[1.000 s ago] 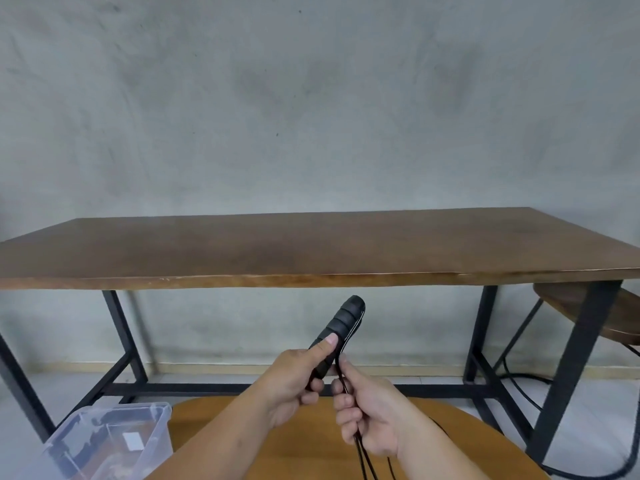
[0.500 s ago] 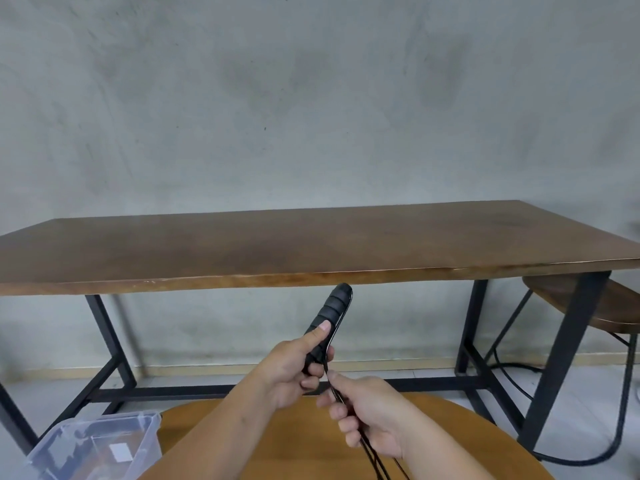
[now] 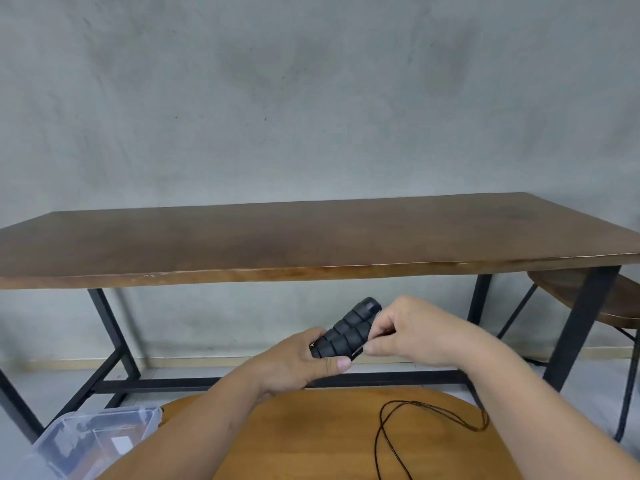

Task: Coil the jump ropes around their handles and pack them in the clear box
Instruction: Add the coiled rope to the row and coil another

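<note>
While a grey wall (image 3: pixel 311 98) fills the background, a long dark table (image 3: pixel 311 240) on black legs spans the view, with a stool (image 3: pixel 588 299) tucked under its right end. Nearer, a round light-wood table (image 3: pixel 311 438) sits below the arms. A clear box (image 3: pixel 86 438) stands at its left edge, low in the view. A loose loop of thin black rope (image 3: pixel 391 431) lies on the round table, under the right forearm. Above that table, two black ribbed handles (image 3: pixel 346 330) are held side by side, tilted up to the right. The left hand (image 3: pixel 298 365) grips their lower end, thumb laid across the front. The right hand (image 3: pixel 412 334) is just right of the handles, its fingertips pinching the rope against their side.
</note>
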`<state>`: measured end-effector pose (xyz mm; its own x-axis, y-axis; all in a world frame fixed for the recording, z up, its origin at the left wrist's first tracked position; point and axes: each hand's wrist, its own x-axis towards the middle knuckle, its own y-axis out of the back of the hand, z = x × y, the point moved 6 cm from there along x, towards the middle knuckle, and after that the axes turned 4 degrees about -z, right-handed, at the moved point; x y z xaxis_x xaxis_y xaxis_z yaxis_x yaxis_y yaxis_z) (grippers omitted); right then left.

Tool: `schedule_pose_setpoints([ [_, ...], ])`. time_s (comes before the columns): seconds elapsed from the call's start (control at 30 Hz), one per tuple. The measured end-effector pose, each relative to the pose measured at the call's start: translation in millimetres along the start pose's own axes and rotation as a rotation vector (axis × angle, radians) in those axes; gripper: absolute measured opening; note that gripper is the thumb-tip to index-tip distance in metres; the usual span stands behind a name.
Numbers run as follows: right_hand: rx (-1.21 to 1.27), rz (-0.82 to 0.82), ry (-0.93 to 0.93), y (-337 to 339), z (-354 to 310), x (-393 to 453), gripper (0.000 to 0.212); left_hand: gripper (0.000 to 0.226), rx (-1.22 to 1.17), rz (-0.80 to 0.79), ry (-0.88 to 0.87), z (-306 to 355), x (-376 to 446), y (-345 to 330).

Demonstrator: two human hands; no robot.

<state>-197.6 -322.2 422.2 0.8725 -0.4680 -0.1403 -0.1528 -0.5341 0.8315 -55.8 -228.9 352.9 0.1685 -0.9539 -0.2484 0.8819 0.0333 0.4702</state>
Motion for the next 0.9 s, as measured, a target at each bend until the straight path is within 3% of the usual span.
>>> schedule_pose_setpoints([
  [0.17, -0.251, -0.163, 0.105, 2, -31, 2, 0.012, 0.059, 0.407, -0.088, -0.021, 21, -9, -6],
  [0.3, -0.255, -0.229, 0.186, 19, -42, 13, 0.019, 0.052, 0.480, -0.195, -0.033, 27, -18, -20],
  [0.43, 0.071, -0.316, 0.205, 18, -27, 27, 0.013, 0.027, 0.337, -0.281, -0.113, 40, -34, -26],
  [0.53, 0.413, -0.362, 0.173, 0, -10, 36, 0.006, 0.034, 0.196, -0.294, -0.175, 53, -47, -22],
  [0.67, 0.628, -0.278, 0.179, -28, 9, 43, 0.022, 0.024, 0.052, -0.257, -0.229, 56, -54, -11],
  [0.8, 1.504, -0.316, 0.147, -75, 10, 39, 0.012, 0.025, -0.072, -0.217, -0.246, 51, -56, -15],
  [0.83, 1.574, -0.270, 0.133, -83, 10, 39, 0.013, 0.019, -0.102, -0.189, -0.259, 49, -56, -15],
  [0.9, 1.465, -0.115, 0.113, -91, 9, 41, 0.021, 0.012, -0.152, -0.117, -0.268, 49, -55, -14],
])
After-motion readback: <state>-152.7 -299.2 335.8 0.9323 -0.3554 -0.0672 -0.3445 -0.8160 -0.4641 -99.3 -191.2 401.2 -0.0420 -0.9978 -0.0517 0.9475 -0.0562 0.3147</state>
